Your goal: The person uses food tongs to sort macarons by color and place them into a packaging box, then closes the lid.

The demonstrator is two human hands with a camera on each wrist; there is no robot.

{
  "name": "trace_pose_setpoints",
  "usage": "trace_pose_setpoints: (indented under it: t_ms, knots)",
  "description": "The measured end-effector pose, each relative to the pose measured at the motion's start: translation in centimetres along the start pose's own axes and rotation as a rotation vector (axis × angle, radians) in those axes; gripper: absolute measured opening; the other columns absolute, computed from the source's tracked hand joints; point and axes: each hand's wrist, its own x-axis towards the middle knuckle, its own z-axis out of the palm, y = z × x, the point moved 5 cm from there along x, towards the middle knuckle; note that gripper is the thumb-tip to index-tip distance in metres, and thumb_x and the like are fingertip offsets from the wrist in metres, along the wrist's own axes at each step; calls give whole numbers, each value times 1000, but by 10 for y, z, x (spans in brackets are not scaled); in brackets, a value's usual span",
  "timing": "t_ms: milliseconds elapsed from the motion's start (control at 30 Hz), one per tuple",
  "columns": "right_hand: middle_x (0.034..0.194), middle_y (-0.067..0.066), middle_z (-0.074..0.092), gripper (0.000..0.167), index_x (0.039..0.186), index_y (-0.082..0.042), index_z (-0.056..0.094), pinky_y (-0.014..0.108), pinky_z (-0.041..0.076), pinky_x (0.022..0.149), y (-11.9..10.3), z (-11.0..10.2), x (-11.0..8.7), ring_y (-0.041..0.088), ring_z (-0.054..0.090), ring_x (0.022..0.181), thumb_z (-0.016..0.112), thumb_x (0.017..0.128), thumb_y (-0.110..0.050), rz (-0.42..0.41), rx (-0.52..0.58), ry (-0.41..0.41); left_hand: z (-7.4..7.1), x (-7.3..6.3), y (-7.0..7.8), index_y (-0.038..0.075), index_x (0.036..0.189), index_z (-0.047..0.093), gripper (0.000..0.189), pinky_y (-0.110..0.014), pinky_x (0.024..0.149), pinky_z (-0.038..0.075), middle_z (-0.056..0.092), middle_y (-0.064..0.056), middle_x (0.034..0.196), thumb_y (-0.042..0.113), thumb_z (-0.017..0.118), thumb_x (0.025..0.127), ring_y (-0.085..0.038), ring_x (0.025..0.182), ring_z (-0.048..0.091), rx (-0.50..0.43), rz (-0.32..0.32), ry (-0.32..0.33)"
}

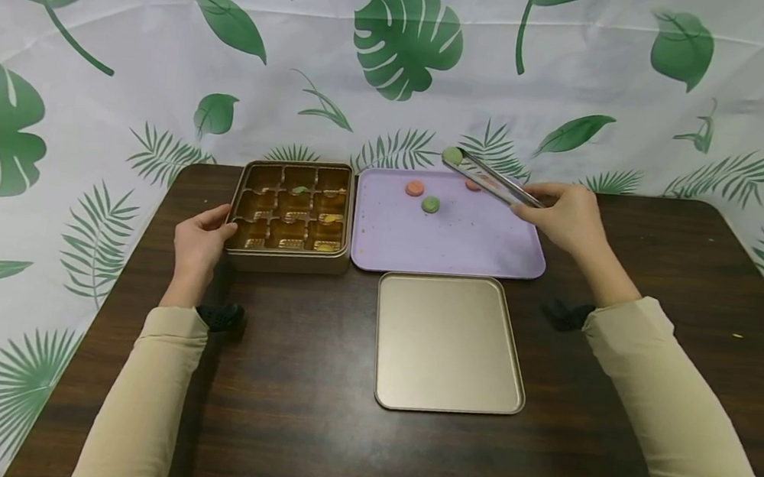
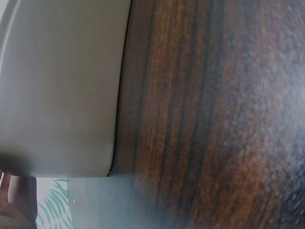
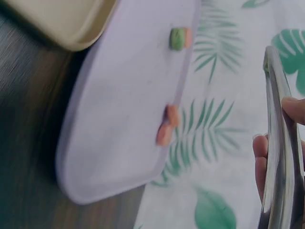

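My right hand (image 1: 567, 216) grips metal tongs (image 1: 498, 184), whose tips pinch a green macaron (image 1: 453, 155) above the back edge of a lilac tray (image 1: 450, 245). In the right wrist view the tongs (image 3: 276, 143) lie between thumb and fingers. On the tray sit a pink macaron (image 1: 415, 188), a green macaron (image 1: 430, 205) and more pink ones (image 3: 167, 126), partly behind the tongs in the head view. My left hand (image 1: 198, 240) holds the left side of a gold tin (image 1: 286, 261), thumb at its rim. The tin's brown divided insert (image 1: 275, 201) has green and yellow bits in several compartments.
A flat gold lid (image 1: 449, 345) lies on the dark wooden table (image 1: 296, 414), just in front of the lilac tray. Behind the table hangs a white cloth (image 1: 300, 85) with green leaf prints. The tin stands close against the tray's left edge.
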Motion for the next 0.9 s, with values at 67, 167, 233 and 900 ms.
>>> trace_pose_setpoints:
  t_ms: [67, 167, 233, 900]
  knots:
    - [122, 24, 63, 46, 125, -4, 63, 33, 50, 72, -9, 4, 1, 35, 61, 106, 70, 86, -27, -4, 18, -22, 0, 0, 0, 8, 140, 49, 43, -35, 109, 41, 47, -12, 146, 13, 53, 97, -23, 134, 44, 0, -1, -3]
    - [124, 22, 62, 45, 125, -6, 64, 40, 50, 75, -22, 12, 2, 35, 59, 108, 69, 86, -27, -15, 34, -48, 0, 0, -1, 9, 140, 49, 43, -34, 109, 41, 47, -12, 146, 13, 53, 97, -22, 133, 44, 2, -4, 0]
    - [122, 22, 63, 44, 125, -8, 64, 36, 49, 70, -30, 17, 4, 34, 60, 106, 70, 86, -27, -32, 37, -60, 0, 1, -2, 9, 139, 50, 43, -34, 109, 41, 47, -11, 146, 13, 53, 97, -22, 133, 44, 3, -9, 3]
    - [114, 10, 71, 35, 114, -8, 71, 31, 49, 73, -112, 93, 10, 23, 68, 95, 73, 81, -22, -248, 55, -183, 0, 7, -3, 10, 138, 51, 42, -30, 109, 41, 47, -10, 146, 12, 54, 96, -19, 132, 45, -18, -34, 14]
